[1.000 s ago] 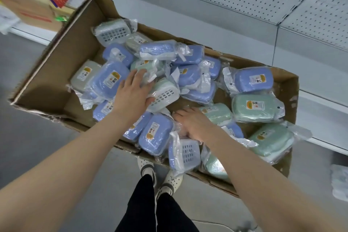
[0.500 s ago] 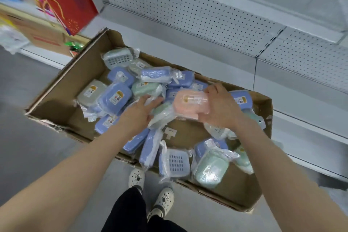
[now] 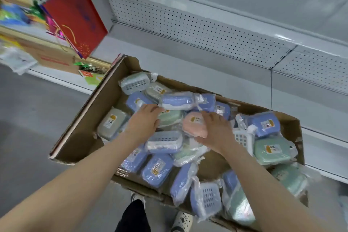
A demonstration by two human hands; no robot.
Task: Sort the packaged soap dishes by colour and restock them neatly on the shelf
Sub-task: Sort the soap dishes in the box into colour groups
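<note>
Mid-frame, right hand (image 3: pixel 216 133) grips pink soap dish (image 3: pixel 194 125); left hand (image 3: pixel 145 122) rests flat against green soap dish (image 3: pixel 170 117); cardboard box (image 3: pixel 84 118) floor shows at frame left.

Cardboard box (image 3: pixel 79 137) plain brown. Blue soap dishes (image 3: pixel 178 100) (periwinkle, most of the lot) under clear wrap; green soap dishes (image 3: pixel 273 156) pale mint; 1 peach soap dish (image 3: pixel 194 127); 1 grey-beige soap dish (image 3: pixel 114 126). Labels (image 3: pixel 157 168) white with an orange patch. Gift bag (image 3: pixel 75 17) red, gold detailing. Pegboard (image 3: pixel 188 24) pale grey, regular rows of dark holes.
</note>
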